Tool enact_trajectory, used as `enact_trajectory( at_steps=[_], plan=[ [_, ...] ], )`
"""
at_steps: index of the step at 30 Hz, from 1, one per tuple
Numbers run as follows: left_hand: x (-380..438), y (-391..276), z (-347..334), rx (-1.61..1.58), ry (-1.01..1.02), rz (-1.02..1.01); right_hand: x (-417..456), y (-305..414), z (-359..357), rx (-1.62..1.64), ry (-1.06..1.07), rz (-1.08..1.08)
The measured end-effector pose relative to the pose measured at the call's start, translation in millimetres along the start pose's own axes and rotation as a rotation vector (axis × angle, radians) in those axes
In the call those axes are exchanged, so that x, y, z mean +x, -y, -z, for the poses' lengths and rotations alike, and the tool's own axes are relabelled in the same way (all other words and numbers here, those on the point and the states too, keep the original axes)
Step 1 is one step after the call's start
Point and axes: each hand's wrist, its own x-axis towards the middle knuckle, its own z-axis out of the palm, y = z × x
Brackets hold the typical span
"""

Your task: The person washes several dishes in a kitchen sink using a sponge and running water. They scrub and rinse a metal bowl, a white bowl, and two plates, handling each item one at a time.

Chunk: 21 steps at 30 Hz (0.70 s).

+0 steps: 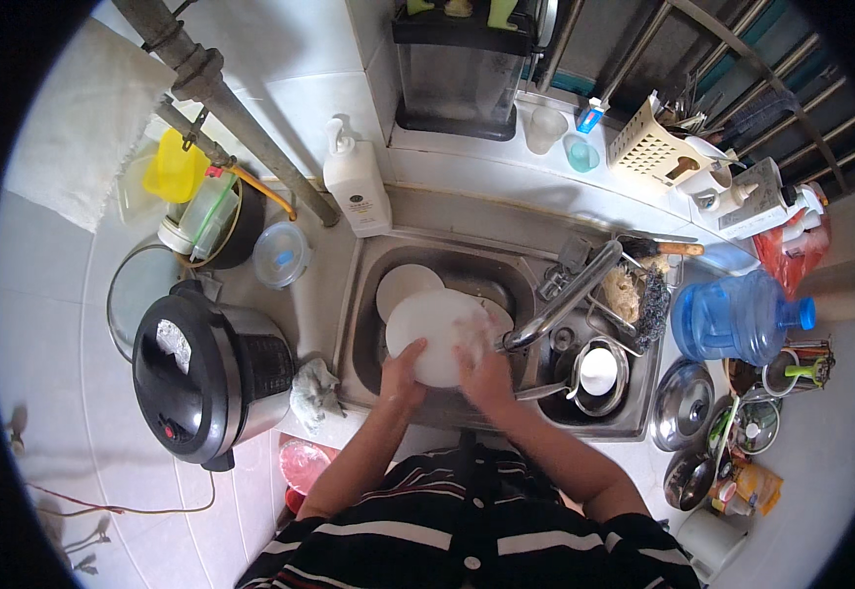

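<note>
Over the left basin (368, 368) of a stainless steel sink, a round white plate (427, 331) is held tilted. My left hand (402, 375) grips its lower left edge, with the thumb on the upper face. Across the right part of the plate lies my right hand (485, 361), its fingers blurred by motion. Whether it holds anything small is hidden by the blur. Behind, a second white plate (406, 287) lies in the basin, and part of another dish (499, 315) shows at the right. The faucet spout (545, 313) ends close to my right hand.
A pot with a white bowl (598, 372) sits in the right basin. Scrubbers (622, 294) hang beside the faucet. Left stands an electric pressure cooker (199, 375), near a crumpled cloth (315, 394). A white pump bottle (357, 184) is behind, and a blue water jug (729, 316) lies right.
</note>
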Motion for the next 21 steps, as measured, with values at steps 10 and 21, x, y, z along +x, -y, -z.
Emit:
enact_trajectory(
  at_steps=[10, 21],
  plan=[
    [-18.0, 1.6, 6.1, 0.099, 0.161, -0.015, 43.3, -53.5, 0.0, 0.714, 0.142, -0.516],
    [62.4, 54.7, 24.5, 0.269, -0.202, -0.241, -14.6, 22.8, 25.7, 0.639, 0.343, -0.551]
  ],
)
